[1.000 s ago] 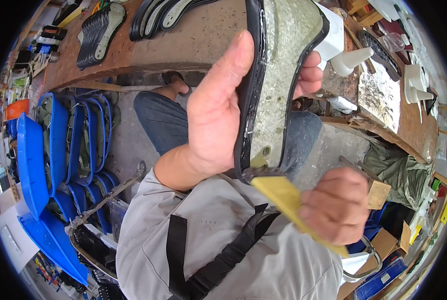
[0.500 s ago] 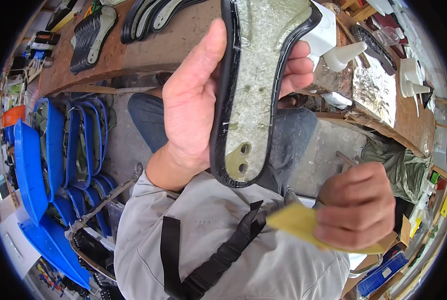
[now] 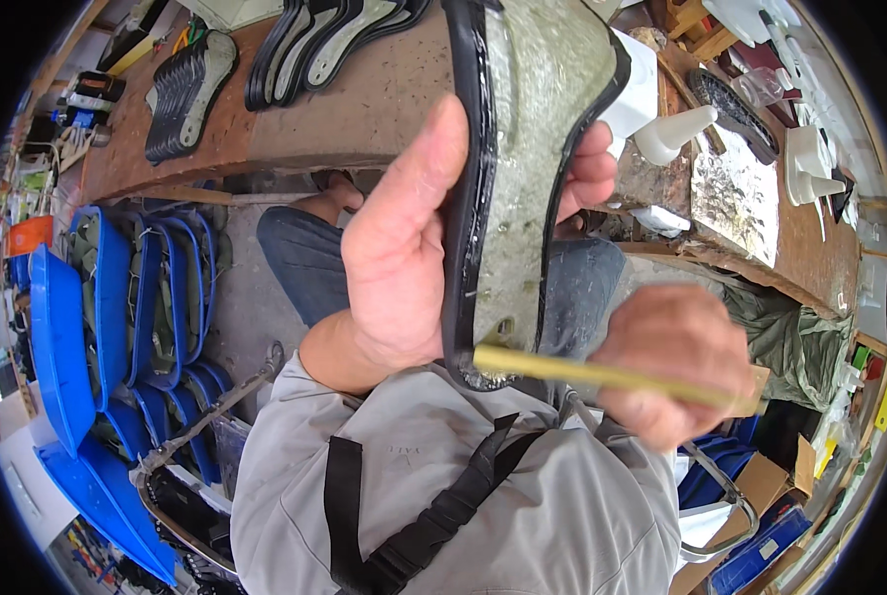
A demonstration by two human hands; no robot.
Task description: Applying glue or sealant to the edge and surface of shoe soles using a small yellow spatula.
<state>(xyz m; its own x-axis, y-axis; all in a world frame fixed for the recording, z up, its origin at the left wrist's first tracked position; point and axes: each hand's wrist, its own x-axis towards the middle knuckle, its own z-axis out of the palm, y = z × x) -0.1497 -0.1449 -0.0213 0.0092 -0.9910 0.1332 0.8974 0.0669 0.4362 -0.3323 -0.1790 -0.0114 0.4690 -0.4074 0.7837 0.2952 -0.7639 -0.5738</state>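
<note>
My left hand [image 3: 399, 243] grips a long grey-green plate [image 3: 523, 188] with a raised black rim, thumb on its left edge and fingertips curled around the right. The plate is wide at the top and narrows to a rounded lower end, where a hole shows. My right hand [image 3: 671, 362], blurred, is closed on a thin, flat yellow piece [image 3: 562, 367], seen edge-on. The left end of this piece lies across the plate's lower end, apparently touching it.
Similar black-rimmed plates lie in a stack [image 3: 193, 94] and a row [image 3: 329, 45] on the brown workbench [image 3: 146, 178]. White nozzle-topped containers [image 3: 676, 134] stand on the right. Blue trays [image 3: 61, 337] are stacked on the left; a cardboard box [image 3: 751, 506] sits at lower right.
My right hand has moved up and left, bringing the yellow piece from beside the plate onto its lower end, and turned it edge-on. My left hand and the plate have shifted slightly down and right.
</note>
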